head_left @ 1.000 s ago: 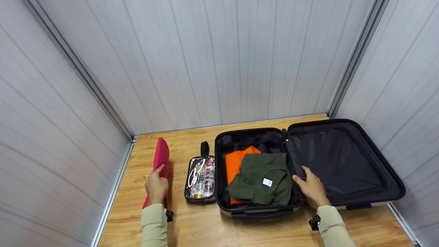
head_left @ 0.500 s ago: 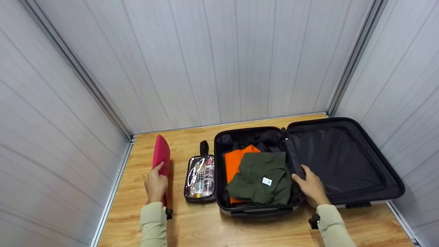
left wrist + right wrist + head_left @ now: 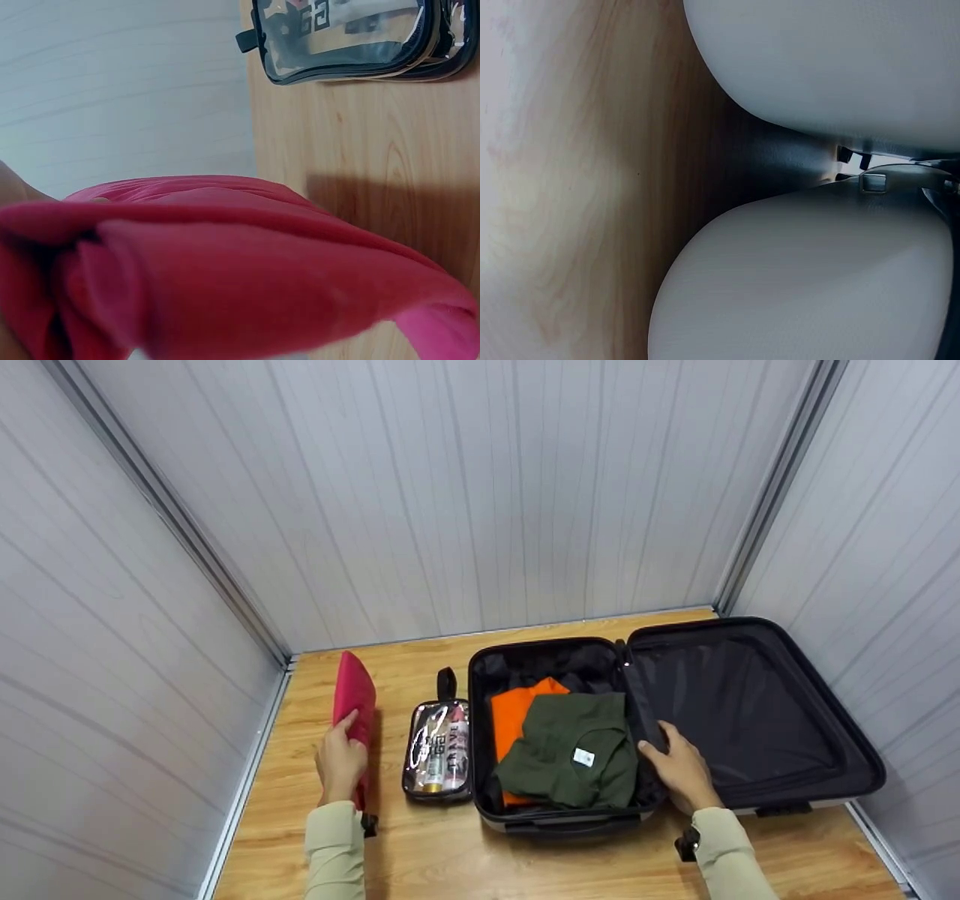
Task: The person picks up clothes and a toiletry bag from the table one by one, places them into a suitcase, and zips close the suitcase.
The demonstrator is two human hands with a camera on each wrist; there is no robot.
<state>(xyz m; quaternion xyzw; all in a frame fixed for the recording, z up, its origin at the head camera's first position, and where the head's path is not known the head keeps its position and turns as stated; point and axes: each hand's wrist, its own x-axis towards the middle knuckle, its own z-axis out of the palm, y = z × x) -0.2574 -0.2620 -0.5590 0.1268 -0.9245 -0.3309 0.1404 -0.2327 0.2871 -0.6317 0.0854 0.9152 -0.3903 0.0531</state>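
Observation:
My left hand (image 3: 341, 761) grips a folded red cloth garment (image 3: 354, 690) and holds it on edge, left of the pouch. In the left wrist view the soft folds of this garment (image 3: 247, 277) fill the lower half and cover most of the fingers. My right hand (image 3: 681, 769) holds the hinge-side edge of the open suitcase (image 3: 577, 814), thumb and fingers on either side of it. Inside the left shell lie a dark green shirt (image 3: 555, 735) with a white neck label and, partly under it, an orange garment (image 3: 510, 716).
A clear toiletry pouch (image 3: 439, 750) with bottles stands against the suitcase's left side. The suitcase lid (image 3: 750, 712) lies spread to the right, near the wall. Wooden flooring (image 3: 420, 855) is bounded by pale panel walls (image 3: 480, 495). Two light outer shells (image 3: 802, 292) show in the right wrist view.
The top of the red garment has risen slightly and turned, so more of its broad side shows. My right hand and the suitcase stay in place.

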